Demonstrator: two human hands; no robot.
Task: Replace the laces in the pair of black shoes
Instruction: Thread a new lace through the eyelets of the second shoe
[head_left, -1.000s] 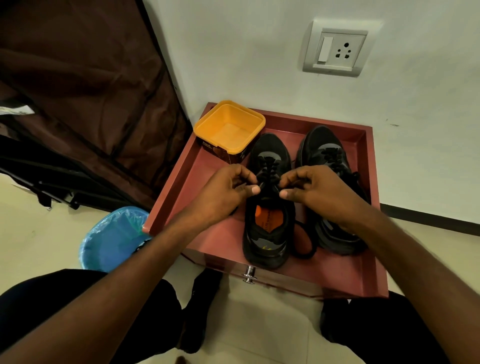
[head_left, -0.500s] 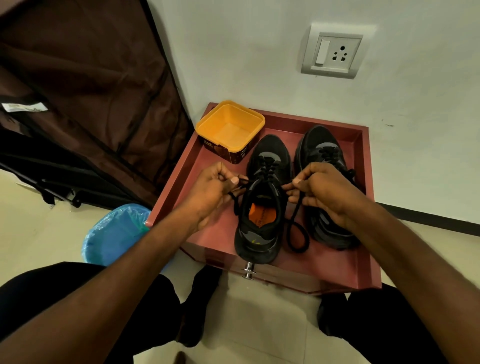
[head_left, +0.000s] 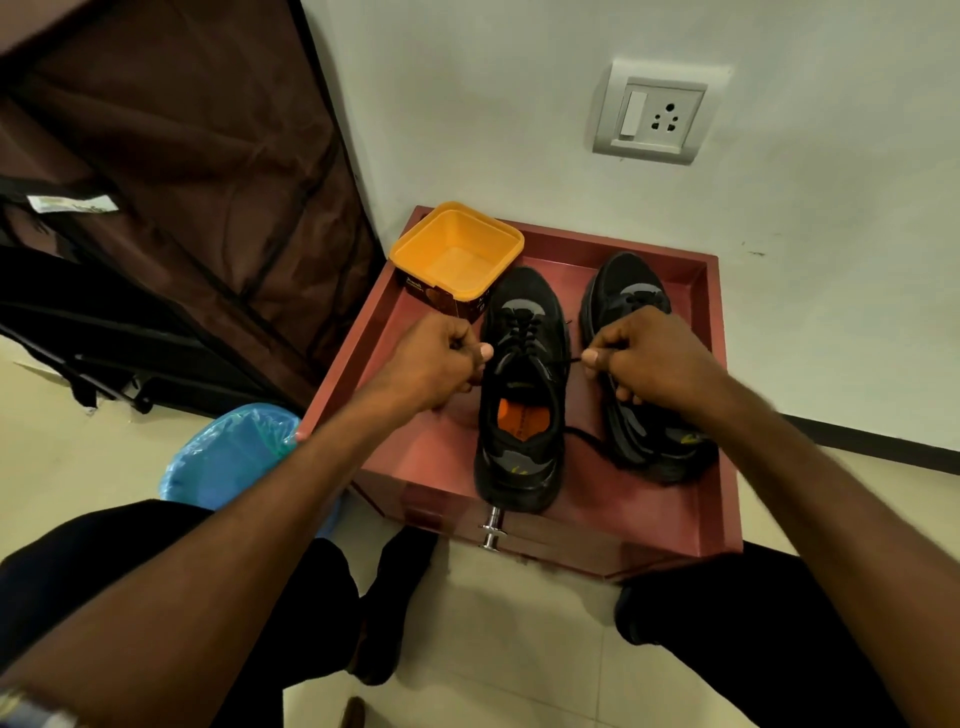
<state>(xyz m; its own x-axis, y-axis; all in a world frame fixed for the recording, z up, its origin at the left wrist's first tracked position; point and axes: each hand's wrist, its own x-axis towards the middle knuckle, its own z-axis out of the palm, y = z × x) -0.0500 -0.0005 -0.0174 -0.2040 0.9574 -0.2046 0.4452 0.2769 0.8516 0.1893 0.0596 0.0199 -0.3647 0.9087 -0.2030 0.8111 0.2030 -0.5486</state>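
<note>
Both hands (head_left: 436, 364) (head_left: 649, 358) pinch lace (head_left: 563, 362); shoe (head_left: 522, 389) toe points wallward.

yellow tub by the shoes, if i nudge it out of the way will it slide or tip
The tub looks like thin plastic and empty, so probably light and quick to slide on the smooth tray. It is wide and low, so tipping seems unlikely. It sits close to the left shoe and may bump it.

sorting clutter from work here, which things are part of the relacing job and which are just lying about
In the job: left shoe, its black lace, right shoe, left hand, right hand.
Lying about: yellow tub, blue bin, wall socket.
</note>
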